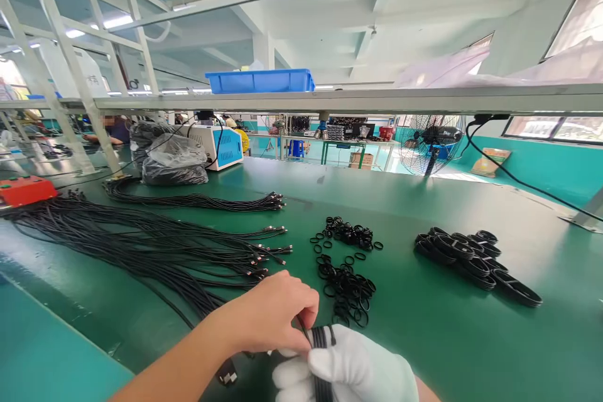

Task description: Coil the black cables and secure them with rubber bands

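Observation:
In the head view, a coiled black cable [321, 338] is gripped in my right hand [358, 364], which wears a white glove. The gloved thumb presses across the loops and the fingers wrap beneath. My left hand [271, 311], bare, pinches a strand of the same cable just left of the coil. Part of the coil is hidden by the glove. Small black rings [346, 289] lie in a loose pile just beyond my hands, with a second pile of rings [351, 233] behind it. Long black cables [141, 239] with metal plugs stretch out to the left of my left hand.
Finished-looking cable coils [456, 254] are heaped at the right. A red box [28, 190] sits at the far left. Behind the cables stand a plastic-wrapped bundle [172, 160] and a blue-and-white machine [221, 146]. A shelf [358, 99] carrying a blue bin [261, 81] spans overhead.

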Tool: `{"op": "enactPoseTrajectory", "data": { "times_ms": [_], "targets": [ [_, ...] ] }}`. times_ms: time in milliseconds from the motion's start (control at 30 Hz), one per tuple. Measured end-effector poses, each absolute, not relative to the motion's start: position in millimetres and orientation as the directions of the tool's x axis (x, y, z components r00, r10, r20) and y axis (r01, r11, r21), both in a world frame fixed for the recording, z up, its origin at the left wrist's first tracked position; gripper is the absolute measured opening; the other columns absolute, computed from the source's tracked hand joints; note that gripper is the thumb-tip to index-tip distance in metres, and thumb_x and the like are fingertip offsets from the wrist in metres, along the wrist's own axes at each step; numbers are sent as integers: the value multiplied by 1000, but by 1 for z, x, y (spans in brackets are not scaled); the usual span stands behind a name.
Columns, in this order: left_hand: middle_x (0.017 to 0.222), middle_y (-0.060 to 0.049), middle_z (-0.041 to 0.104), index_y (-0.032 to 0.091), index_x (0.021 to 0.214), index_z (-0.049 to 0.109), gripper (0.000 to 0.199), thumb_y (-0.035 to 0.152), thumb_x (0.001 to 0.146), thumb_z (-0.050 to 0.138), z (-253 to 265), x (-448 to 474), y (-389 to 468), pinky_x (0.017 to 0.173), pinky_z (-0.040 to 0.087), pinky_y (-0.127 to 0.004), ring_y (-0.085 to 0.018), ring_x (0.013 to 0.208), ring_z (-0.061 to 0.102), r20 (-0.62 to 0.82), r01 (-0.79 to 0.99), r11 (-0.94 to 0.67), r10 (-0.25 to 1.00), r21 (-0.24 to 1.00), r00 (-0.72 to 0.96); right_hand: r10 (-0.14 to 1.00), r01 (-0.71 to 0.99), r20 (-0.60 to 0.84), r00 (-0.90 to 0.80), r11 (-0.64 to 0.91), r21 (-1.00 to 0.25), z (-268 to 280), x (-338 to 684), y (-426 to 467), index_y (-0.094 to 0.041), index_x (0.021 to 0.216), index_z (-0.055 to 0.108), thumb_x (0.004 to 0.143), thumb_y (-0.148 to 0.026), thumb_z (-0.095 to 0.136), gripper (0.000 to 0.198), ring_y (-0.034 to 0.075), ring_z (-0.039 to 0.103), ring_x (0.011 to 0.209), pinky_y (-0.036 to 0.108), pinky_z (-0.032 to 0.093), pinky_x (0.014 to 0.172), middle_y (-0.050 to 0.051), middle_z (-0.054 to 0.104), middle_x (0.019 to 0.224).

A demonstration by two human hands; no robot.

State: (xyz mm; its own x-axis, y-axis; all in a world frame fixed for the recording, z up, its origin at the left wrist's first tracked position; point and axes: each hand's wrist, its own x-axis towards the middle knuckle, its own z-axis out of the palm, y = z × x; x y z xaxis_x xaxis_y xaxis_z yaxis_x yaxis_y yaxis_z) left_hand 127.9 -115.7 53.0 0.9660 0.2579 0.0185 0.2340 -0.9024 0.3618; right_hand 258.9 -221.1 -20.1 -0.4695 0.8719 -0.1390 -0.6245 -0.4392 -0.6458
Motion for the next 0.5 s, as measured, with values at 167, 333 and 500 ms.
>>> {"op": "enactPoseTrajectory", "data": {
  "times_ms": [167,333,500],
  "targets": [
    [86,2,62,22,71,64,7,24,77,66,42,130,-112,88,32,-31,-16,91,50,217,125,-958,184,259,959,880,-613,-282,-383,-470,-635,-33,259,-217,-2,86,66,60,-26,75,37,18,62,62,34,43,68,12,66,67],
    [79,-2,62,20,73,66,21,24,88,51,39,125,-116,73,35,-30,-17,81,48,270,84,-978,135,192,953,863,-606,-198,-465,-473,-640,-38,266,-215,-2,86,69,67,-27,67,31,17,63,60,29,44,62,11,67,64],
    [61,6,48,18,73,55,21,36,75,64,19,129,-120,48,31,-20,-8,52,39,-92,217,-250,430,944,898,882,-649,-52,-468,-383,-657,-31,269,-223,0,94,67,68,-27,64,38,18,65,63,28,46,61,15,69,70]
  ]
}}
